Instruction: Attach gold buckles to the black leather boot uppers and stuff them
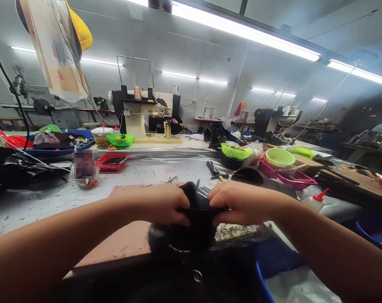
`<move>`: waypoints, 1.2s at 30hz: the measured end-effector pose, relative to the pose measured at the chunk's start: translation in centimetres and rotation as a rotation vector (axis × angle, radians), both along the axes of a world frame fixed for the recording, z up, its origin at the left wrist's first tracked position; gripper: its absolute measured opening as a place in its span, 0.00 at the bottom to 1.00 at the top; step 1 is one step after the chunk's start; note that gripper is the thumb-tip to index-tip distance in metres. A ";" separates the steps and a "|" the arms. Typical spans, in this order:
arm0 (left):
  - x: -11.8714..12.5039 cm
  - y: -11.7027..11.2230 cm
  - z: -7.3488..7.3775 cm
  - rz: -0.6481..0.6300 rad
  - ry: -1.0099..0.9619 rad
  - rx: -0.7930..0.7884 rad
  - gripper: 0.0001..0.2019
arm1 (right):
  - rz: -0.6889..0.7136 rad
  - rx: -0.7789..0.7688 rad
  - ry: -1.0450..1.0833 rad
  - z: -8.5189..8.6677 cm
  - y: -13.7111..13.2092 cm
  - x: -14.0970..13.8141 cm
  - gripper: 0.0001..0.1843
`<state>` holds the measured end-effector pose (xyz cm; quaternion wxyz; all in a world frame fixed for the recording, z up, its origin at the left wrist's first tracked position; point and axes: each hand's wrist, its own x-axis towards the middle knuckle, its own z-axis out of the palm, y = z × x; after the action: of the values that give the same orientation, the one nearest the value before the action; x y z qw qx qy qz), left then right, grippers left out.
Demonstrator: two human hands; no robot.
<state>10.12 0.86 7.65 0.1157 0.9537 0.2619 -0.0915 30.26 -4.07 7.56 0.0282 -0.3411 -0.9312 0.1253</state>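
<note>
Both hands grip a dark, soft black leather-like piece [197, 229] at the table's front edge. My left hand [168, 204] pinches its upper edge on the left, thumb below and fingers on top. On the right, my right hand [231, 202] holds the same edge in a similar pinch. Between the hands the edge folds upward, and striped light strips [204, 192] show just behind it. The lower part of the piece hangs in shadow, so its full shape cannot be made out. A hammer [220, 176] lies just beyond my hands.
A pinkish board [121, 242] and a speckled stone slab [236, 230] lie at the front edge. A red tray [112, 162] with a phone stands left; green baskets [235, 151], a magenta basket [300, 181] and a red-tipped bottle [315, 202] stand right. Behind, a person sits by a sewing machine [130, 120].
</note>
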 end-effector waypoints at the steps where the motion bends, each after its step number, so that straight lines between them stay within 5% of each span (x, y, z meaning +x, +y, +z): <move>1: -0.1 0.2 0.2 -0.010 -0.013 -0.008 0.06 | 0.012 -0.026 0.003 0.1 0.1 0.2 0.05; 5: -0.4 0.5 0.6 -0.019 -0.065 0.028 0.05 | 0.024 -0.144 -0.055 0.4 0.4 0.7 0.08; 11: -0.2 0.0 0.0 -0.022 -0.128 0.125 0.06 | -0.109 -0.109 -0.072 0.1 0.9 0.3 0.05; 20: -0.9 0.1 -0.3 0.005 -0.016 0.146 0.10 | -0.044 -0.198 -0.123 0.0 1.3 0.2 0.12; 23: -0.9 0.0 -0.5 -0.002 -0.102 0.058 0.09 | -0.073 -0.214 -0.088 -0.6 1.6 0.0 0.06; 28: -1.4 1.0 -0.6 -0.211 -0.241 -0.127 0.06 | 0.045 -0.265 0.015 -1.5 2.1 0.4 0.03; 36: -1.5 0.7 -0.6 -0.103 -0.180 -0.110 0.03 | 0.107 -0.342 0.084 -1.1 2.2 0.9 0.11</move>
<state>8.58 1.60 7.04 0.1860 0.9625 0.1959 -0.0253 31.12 -1.85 6.42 0.0018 -0.2853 -0.9112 0.2973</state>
